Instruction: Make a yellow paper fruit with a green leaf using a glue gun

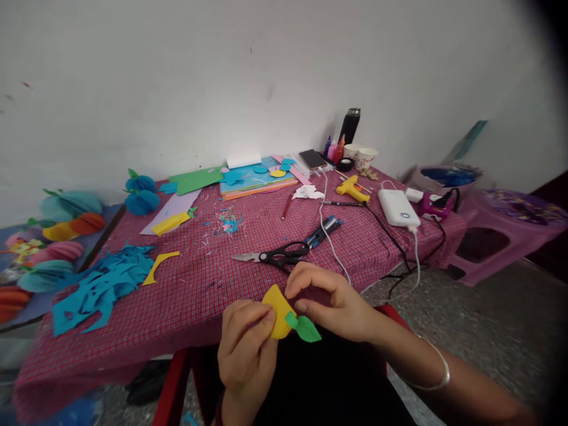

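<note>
My left hand [248, 349] pinches a folded yellow paper piece [278, 313] between thumb and fingers, in front of the table edge. A green paper leaf [307, 329] with a small green stem sticks out from its right side. Beside the paper's right edge, my right hand [332, 302] is curved, with thumb and index fingertip apart and nothing visible between them. Whether its fingertips touch the paper, I cannot tell. Black-handled scissors [284, 255] lie on the checked cloth just beyond my hands.
Blue paper scraps [106, 284] and paper fruits [142, 192] lie left. Farther back are coloured sheets [257, 183] and a phone [313, 158]. A blue utility knife [326, 229], yellow glue gun [352, 189], white power bank [397, 207] and trailing cables are on the right.
</note>
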`<state>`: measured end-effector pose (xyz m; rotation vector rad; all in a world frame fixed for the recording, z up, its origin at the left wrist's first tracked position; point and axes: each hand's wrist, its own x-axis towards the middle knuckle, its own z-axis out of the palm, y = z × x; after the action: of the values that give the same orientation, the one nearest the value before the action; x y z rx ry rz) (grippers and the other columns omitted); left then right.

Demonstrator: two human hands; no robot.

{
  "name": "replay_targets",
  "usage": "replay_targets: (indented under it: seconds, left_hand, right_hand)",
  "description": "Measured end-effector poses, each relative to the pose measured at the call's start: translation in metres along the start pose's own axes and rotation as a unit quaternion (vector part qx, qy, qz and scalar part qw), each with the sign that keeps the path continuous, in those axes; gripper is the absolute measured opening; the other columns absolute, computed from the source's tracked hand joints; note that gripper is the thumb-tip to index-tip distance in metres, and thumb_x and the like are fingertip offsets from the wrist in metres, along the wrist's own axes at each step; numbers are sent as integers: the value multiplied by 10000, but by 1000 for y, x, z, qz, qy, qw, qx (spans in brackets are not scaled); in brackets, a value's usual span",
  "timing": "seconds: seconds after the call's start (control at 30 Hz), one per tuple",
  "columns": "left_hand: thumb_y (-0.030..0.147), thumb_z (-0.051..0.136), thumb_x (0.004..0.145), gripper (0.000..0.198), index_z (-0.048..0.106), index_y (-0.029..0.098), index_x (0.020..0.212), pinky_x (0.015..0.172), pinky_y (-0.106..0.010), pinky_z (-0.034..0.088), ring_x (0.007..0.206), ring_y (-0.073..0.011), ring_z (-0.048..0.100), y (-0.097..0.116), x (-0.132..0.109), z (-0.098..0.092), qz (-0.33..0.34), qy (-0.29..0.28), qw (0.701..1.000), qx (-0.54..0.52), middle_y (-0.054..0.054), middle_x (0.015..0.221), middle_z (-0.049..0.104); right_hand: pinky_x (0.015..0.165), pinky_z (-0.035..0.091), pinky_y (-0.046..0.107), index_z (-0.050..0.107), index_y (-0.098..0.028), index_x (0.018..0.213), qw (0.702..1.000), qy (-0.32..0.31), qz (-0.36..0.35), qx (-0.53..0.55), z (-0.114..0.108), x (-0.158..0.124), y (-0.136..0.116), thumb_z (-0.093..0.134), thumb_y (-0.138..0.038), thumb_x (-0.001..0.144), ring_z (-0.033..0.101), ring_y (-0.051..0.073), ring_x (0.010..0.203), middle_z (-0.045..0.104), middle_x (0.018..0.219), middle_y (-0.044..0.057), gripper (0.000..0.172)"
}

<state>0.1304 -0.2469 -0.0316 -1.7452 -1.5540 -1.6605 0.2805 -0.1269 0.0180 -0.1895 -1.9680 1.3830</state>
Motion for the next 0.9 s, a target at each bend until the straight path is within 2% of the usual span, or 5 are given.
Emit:
replay_targets:
  seconds: [0.2,0.4,0.53,0.67,0.9]
  left_hand:
    - [-15,661,771,252,666,217,869,696,-302,529,799,-154,618,3,2,2,-54,-14,996,-65,0,845,655]
    - [69,669,805,158,618,204,740,539,-216,461,659,-113,583,11,10,5,-163,-51,974,-147,21,748,609]
    - [62,668,804,167,608,200,732,546,-211,441,655,-107,570,10,10,5,-183,-66,969,-152,23,748,599]
    - [69,654,810,176,584,197,712,536,-201,427,634,-101,557,11,10,5,-202,-66,964,-161,23,737,582]
    - [145,602,870,127,517,218,810,654,-222,544,801,-141,681,22,12,15,-278,-35,930,-240,-21,929,694]
  right_hand:
    - [777,483,303,677,-201,898,1000,6,-29,-1,4,1,-2,624,-191,891,595,139,841,625,867,26,54]
    - [836,483,328,656,-195,1009,998,-40,-4,-56,-2,0,-15,501,-84,906,583,147,941,600,984,53,217]
    - [859,482,335,654,-201,1016,998,-31,-26,-51,-2,-1,-19,612,-67,833,582,159,979,590,1015,53,230]
    - [774,491,304,656,-219,917,990,17,-88,-109,1,-1,-17,602,-51,816,585,142,879,587,940,31,203]
    - [810,485,357,632,-238,945,955,37,-175,-236,5,-5,-15,558,-46,833,592,145,824,619,857,14,235]
